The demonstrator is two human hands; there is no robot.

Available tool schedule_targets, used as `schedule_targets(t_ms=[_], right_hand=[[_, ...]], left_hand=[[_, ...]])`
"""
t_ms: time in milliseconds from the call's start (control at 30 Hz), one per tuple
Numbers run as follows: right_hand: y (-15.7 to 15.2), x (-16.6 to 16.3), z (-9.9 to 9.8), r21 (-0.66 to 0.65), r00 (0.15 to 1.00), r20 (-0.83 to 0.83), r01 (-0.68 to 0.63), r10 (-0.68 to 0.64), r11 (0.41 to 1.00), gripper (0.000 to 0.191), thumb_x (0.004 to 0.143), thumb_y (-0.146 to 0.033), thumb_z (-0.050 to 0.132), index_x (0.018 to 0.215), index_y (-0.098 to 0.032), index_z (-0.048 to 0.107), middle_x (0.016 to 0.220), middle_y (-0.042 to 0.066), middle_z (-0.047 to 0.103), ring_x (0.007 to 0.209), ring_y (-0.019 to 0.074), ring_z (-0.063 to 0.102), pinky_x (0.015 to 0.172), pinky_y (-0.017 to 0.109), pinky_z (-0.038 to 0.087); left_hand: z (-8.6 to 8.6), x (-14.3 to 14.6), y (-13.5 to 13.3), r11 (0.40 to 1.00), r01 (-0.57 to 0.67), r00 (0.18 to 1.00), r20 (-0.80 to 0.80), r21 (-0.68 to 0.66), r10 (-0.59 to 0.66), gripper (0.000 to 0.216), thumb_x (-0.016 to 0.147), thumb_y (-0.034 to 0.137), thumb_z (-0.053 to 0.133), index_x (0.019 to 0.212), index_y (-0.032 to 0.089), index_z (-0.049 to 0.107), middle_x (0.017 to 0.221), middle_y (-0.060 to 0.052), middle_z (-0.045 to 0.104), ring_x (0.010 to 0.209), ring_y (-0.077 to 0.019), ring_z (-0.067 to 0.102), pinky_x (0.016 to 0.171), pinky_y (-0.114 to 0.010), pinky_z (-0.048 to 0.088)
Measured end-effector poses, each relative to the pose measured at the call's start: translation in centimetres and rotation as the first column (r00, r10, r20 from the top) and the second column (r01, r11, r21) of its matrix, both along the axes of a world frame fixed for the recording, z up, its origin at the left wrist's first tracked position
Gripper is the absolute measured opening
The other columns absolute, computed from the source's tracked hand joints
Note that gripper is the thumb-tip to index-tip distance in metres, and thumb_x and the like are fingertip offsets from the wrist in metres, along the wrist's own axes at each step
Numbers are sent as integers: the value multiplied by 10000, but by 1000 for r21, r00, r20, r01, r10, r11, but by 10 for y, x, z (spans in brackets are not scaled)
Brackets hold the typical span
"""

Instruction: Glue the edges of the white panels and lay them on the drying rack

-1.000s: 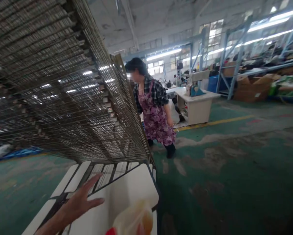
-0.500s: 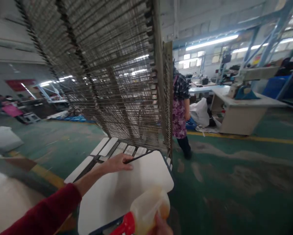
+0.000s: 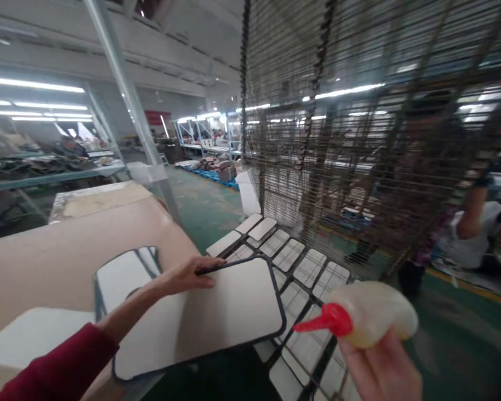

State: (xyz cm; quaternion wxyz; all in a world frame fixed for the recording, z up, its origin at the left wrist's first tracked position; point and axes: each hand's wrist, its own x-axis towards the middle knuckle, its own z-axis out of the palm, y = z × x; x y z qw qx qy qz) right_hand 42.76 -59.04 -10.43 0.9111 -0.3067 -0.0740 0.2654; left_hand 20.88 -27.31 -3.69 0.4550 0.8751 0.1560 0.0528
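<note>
My left hand (image 3: 191, 274) pinches the far edge of a large white panel (image 3: 229, 306) with rounded corners and a dark border. The panel tilts in front of me, its left part close to the table. In my right hand (image 3: 379, 362) is a translucent squeeze bottle (image 3: 375, 312) with a red nozzle, lying almost level. The nozzle points left, just beyond the panel's right edge and apart from it. Some yellowish liquid shows low in the bottle. Beneath and beyond the panel, several small white panels (image 3: 311, 267) lie in rows on a rack shelf.
A tall rack of wire shelves (image 3: 283, 139) rises ahead and to the right. On my left stands a pale table (image 3: 87, 239) bearing another dark-edged white panel (image 3: 125, 278). A metal post (image 3: 129, 100) stands behind it. A person's arm (image 3: 473, 211) shows beyond the rack at right.
My view has swung left, bringing the table into sight. The large panel has moved with my left hand toward the table. My right hand has carried the bottle off to the right of the panel.
</note>
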Motion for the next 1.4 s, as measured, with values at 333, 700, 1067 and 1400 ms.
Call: schedule_targets(t_ms=[333, 700, 1067, 1400], right_hand=[[138, -60, 111, -14, 975, 220, 35, -32, 999, 493, 463, -290, 866, 931, -300, 715, 1069, 47, 728, 989, 244, 678, 729, 300, 600], [226, -85, 84, 112, 957, -47, -279, 285, 954, 538, 566, -308, 868, 1069, -248, 688, 1095, 36, 717, 965, 208, 681, 789, 323, 590], [317, -126, 65, 86, 911, -74, -399, 405, 913, 559, 523, -324, 893, 1038, -231, 697, 1035, 75, 730, 871, 231, 706, 742, 334, 600], [406, -171, 61, -14, 925, -20, -379, 379, 925, 465, 509, -347, 884, 922, -223, 711, 965, 41, 736, 902, 231, 698, 740, 327, 606]], left_hand=[[18, -151, 50, 978, -35, 998, 41, -205, 44, 476, 802, 334, 721, 1258, 217, 653, 1195, -47, 697, 1126, -277, 608, 958, -321, 467], [109, -213, 43, 910, -341, 936, -7, 234, 353, 418, 804, 385, 698, 1198, 245, 700, 1062, -54, 720, 964, -258, 647, 792, -276, 516], [144, -264, 73, 651, -264, 873, -111, 712, 476, 381, 925, 334, 510, 1287, 354, 627, 1068, -35, 708, 953, -213, 633, 851, -255, 455], [110, -300, 162, 659, -189, 795, -281, 728, 538, 444, 863, 159, 509, 1259, 302, 651, 982, -43, 706, 855, -205, 652, 746, -244, 429]])
